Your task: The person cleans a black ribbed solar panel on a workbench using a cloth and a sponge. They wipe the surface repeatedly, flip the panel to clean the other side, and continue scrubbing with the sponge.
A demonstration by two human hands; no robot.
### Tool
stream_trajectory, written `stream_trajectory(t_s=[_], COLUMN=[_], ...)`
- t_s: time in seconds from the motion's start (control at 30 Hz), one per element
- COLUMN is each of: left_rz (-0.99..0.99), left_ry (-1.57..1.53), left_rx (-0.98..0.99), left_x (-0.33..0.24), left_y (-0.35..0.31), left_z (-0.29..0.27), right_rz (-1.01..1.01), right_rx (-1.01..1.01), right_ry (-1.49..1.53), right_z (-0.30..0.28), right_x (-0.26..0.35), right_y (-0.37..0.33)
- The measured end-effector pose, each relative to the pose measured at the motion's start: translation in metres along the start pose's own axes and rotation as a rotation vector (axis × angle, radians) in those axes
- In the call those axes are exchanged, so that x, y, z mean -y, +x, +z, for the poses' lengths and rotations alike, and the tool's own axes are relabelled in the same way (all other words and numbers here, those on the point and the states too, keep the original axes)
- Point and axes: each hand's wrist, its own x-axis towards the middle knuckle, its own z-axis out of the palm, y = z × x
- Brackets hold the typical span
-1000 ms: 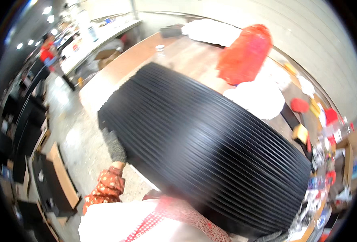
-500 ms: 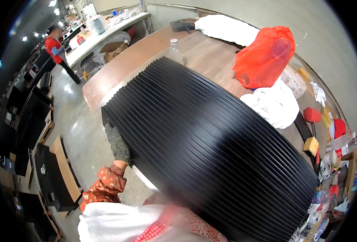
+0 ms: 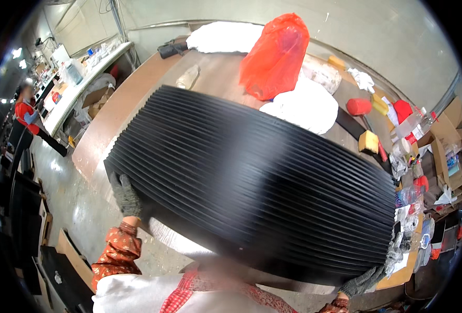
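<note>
A large black ribbed panel (image 3: 205, 156) with long parallel grooves lies across the table before me. My left hand (image 3: 125, 197), in a dark grey glove, grips its left end near the front corner, the fingers against the edge. At the near right corner my right hand (image 3: 364, 282), gloved alike, has its fingers along the panel's edge; part of that hand is cut off from sight behind the corner.
Behind the panel are a red plastic bag (image 3: 275, 57), a white cloth (image 3: 306, 107) and a clear bottle (image 3: 188, 77) lying down. A yellow sponge (image 3: 368, 142) and assorted clutter line the right side. A person (image 3: 28, 112) stands at a white bench (image 3: 67, 101) far left.
My right hand has come into view at the panel's near right corner. My left hand sits closer to the left corner. The view has swung right, and the bottle now lies down.
</note>
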Motion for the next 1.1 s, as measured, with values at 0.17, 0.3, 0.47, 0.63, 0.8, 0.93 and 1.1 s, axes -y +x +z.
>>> stream_trajectory(t_s=[0.17,0.3,0.47,0.63,0.8,0.93,1.1], left_rz=[0.338,0.618,0.4,0.208,0.098,-0.076,-0.001], left_ry=[0.104,0.242,0.315,0.577,0.545,0.072,-0.498], left_rx=[0.113,0.409,0.703,0.78,0.935,0.796,0.741], left_x=[-0.093,-0.168,-0.175,-0.132,-0.064,-0.125,-0.116], left_y=[0.099,0.195,0.291,0.324,0.369,0.327,0.336], left_z=[-0.002,0.053,0.22,0.358,0.429,0.395,0.433], right_rz=[0.061,-0.026,0.069,0.139,0.195,0.247,0.288], right_rx=[-0.127,-0.229,-0.131,-0.057,-0.054,-0.068,-0.076], right_ry=[-0.021,-0.091,-0.011,0.026,0.027,-0.003,0.023], right_z=[-0.03,-0.015,-0.017,-0.018,-0.022,-0.04,-0.034], right_x=[0.039,0.038,0.063,0.096,0.109,0.118,0.14], right_y=[0.015,-0.001,-0.014,-0.012,-0.024,-0.037,-0.026])
